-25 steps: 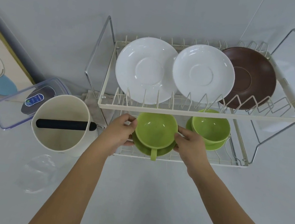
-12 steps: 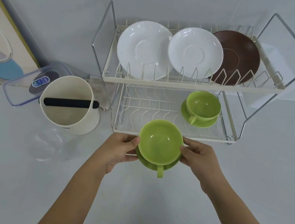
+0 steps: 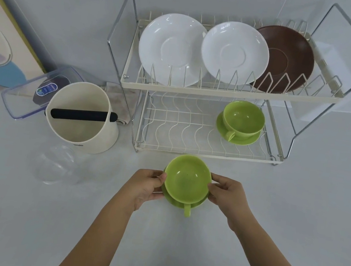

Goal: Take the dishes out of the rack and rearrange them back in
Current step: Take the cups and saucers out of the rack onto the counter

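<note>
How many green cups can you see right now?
2. One green cup on its saucer is held by both hands in front of the rack; the other green cup sits on the rack's lower tier, right side.

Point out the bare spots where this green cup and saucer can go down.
Free: table right of the right hand, and below the rack. Crowded: left, around the white canister and clear bowl.

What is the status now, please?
Left hand and right hand hold green cup on saucer, in front of rack. Second cup set on lower tier. Nothing in the way.
</note>
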